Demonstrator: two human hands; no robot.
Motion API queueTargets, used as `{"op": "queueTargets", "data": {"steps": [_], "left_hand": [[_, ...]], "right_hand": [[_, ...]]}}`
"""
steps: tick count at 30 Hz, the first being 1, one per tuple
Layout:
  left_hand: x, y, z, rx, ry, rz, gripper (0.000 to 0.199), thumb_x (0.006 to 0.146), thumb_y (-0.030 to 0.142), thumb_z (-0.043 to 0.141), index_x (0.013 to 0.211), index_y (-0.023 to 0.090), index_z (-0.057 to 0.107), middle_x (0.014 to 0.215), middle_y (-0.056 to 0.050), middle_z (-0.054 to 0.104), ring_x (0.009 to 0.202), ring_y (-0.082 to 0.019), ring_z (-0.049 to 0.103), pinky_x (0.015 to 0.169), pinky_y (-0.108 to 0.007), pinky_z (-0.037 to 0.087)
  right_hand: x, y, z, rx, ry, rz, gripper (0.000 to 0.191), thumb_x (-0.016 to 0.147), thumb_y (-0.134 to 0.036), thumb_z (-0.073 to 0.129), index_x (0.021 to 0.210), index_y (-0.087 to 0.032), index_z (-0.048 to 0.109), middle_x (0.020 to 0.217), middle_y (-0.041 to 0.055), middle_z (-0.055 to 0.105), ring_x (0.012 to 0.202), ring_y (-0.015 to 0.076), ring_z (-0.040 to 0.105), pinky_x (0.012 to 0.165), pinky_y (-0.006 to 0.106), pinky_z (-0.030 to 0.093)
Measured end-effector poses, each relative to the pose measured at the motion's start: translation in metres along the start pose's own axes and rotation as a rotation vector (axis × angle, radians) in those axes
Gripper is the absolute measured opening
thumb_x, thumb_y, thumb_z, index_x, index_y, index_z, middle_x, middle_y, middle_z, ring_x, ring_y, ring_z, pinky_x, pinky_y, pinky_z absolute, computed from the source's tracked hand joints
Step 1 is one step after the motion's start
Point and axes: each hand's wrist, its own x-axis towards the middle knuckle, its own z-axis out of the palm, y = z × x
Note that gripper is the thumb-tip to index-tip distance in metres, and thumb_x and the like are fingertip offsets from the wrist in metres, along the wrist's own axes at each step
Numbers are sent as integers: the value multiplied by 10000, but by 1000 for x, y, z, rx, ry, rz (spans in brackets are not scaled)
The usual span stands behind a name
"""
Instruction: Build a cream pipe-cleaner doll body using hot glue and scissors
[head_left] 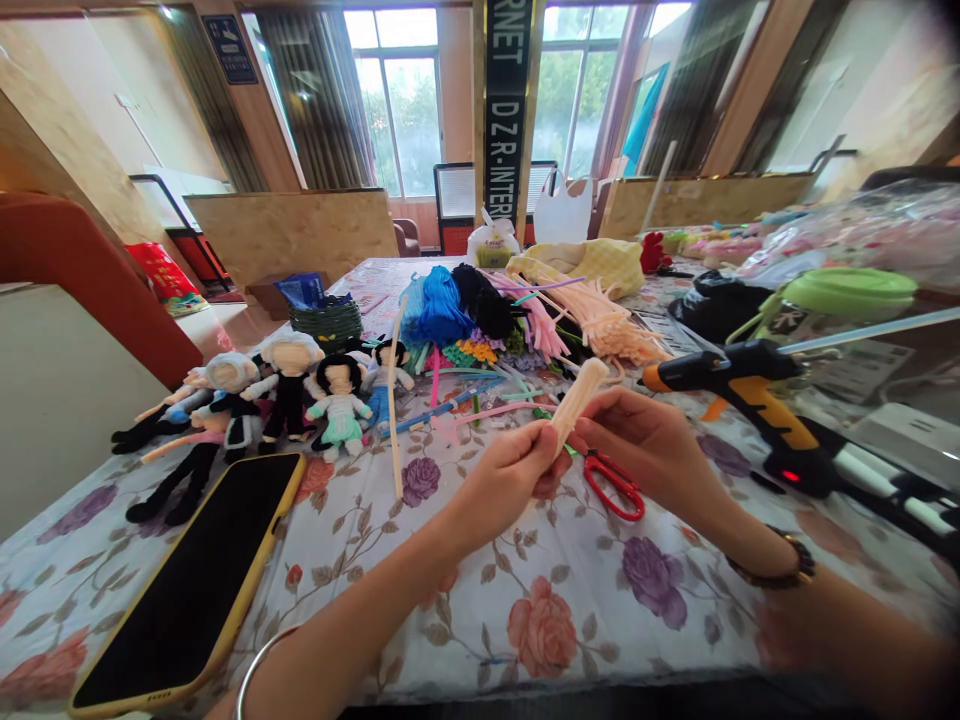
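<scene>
A cream-coloured fuzzy bundle [579,398] is held tilted above the flowered tablecloth, its upper end leaning right. My left hand [517,470] is closed round its lower part. My right hand [637,440] has its fingers pinched at the bundle's lower right side; the fingertips are partly hidden. Just below my hands lie scissors with red handles [615,487], their blades mostly covered. A long cream pipe cleaner [396,420] stretches over the cloth left of my left hand. Beyond the hands are loose coloured stems [450,405].
Several small dolls [289,385] sit at the left, behind a large phone in a yellow case [187,590]. A glue gun [757,390] with a red light stands at the right. Bundles of blue [439,305] and peach stems [607,325] lie at the back.
</scene>
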Motion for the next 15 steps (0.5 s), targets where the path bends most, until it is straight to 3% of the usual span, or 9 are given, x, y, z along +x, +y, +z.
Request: {"op": "queueTargets", "data": {"steps": [9,15], "left_hand": [[-5,-2,1,420,157,110,407,899,479,339,653,172,444,581,31,372,504,-76,313,488,-245,234],[-6,0,1,489,222,116,458,889,513,335,623,165,470,556,33,361,495,-75,323,482,-240,231]], "right_hand": [[-4,0,3,-53,40,-27,233,680,-416,725,734,-230,594,711,9,661,654,155,638,600,272,545],[-5,-1,6,-74,7,-73,213,715,-412,692,709,-224,591,679,5,662,617,145,627,592,274,543]]}}
